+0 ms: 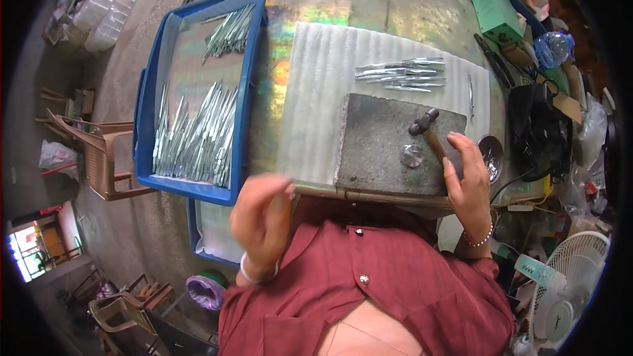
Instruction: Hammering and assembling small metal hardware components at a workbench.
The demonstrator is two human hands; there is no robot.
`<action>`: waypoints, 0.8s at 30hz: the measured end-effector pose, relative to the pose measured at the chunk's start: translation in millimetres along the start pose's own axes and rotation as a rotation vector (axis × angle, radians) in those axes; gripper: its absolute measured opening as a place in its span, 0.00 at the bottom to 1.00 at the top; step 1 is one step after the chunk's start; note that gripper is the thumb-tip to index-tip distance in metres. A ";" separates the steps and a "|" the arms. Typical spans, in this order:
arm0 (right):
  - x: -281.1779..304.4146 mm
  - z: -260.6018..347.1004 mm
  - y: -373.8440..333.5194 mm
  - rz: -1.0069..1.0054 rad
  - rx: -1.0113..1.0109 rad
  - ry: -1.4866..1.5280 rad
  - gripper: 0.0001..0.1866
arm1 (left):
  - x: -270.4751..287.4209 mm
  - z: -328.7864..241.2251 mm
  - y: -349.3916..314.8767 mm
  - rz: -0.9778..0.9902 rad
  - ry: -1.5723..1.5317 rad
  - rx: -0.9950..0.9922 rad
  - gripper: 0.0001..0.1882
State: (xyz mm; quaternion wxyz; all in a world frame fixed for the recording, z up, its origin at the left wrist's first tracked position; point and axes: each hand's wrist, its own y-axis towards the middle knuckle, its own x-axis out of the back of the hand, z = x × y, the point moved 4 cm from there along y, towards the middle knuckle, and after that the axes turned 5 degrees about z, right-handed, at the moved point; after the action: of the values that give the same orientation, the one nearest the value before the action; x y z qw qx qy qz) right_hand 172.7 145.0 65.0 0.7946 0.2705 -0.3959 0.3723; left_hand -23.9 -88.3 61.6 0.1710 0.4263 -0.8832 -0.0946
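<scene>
My left hand (259, 219), a little blurred, is raised over the table's front edge beside the near corner of a blue tray (253, 86). Its fingers are curled together; anything in them is too small to make out. At the right side of a grey stone slab (382, 132), my right hand (468, 181) has its thumb and fingers apart around the handle end of a hammer (434, 142). The hammer head rests over the slab. Next to it lies a small clear round object (412, 155). Several thin silvery pointed metal pieces (401, 74) lie on white foam sheeting (316, 92) behind the slab.
Many similar metal pieces (198, 135) fill the blue tray in two heaps. One single piece (471, 95) lies on the foam's right side. A small round dish (496, 148) with tiny shiny bits stands beside my right hand. Rightward are a green box (498, 13) and a fan (570, 283).
</scene>
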 end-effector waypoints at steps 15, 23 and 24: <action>-15.2 -30.3 -8.4 0.088 0.002 -0.112 0.26 | -276.1 103.4 196.6 0.830 0.710 -0.193 0.10; -9.5 -31.7 0.2 0.196 -0.036 -0.120 0.25 | -276.1 108.1 202.4 0.917 0.731 -0.213 0.08; -9.4 -30.9 0.0 0.191 -0.043 -0.122 0.25 | -270.8 103.6 203.4 0.864 0.699 -0.206 0.08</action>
State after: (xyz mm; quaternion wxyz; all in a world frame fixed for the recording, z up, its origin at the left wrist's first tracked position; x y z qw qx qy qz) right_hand 182.0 163.8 40.6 0.7356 0.2368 -0.4754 0.4206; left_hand -53.6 252.3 -30.4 0.5172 0.0129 -0.8546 0.0450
